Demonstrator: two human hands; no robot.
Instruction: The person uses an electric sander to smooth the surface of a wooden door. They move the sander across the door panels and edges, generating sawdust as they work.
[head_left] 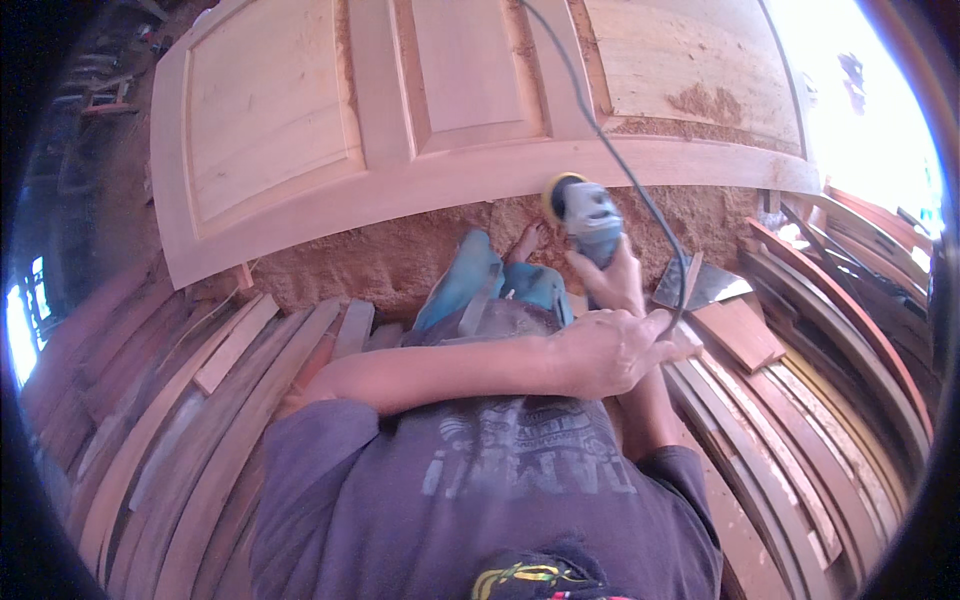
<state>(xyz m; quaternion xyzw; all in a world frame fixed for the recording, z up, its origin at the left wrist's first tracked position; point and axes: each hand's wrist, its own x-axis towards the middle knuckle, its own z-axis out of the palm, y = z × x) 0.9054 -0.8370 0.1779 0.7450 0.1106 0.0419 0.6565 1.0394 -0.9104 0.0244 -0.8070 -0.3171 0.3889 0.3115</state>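
Observation:
In my right hand (617, 278) is a grey-and-blue angle grinder (596, 222) with a yellow-edged disc, my fingers wrapped round its body. The disc is close to the near edge of a panelled wooden door (470, 178); whether they touch is unclear. My left arm crosses in front of my body, and my left hand (605, 352) is closed by the right wrist. A dark power cord (640, 185) drops over the door and bends down to the left hand's fingers, which appear to grip it.
Sawdust (705, 103) lies on the door's right panel. Long boards (215, 440) are stacked at my left, with more timber strips (790, 420) at my right. A dark shiny sheet (715, 284) and a short wood offcut (740, 335) rest on the right stack. Brown ground (350, 270) shows below the door.

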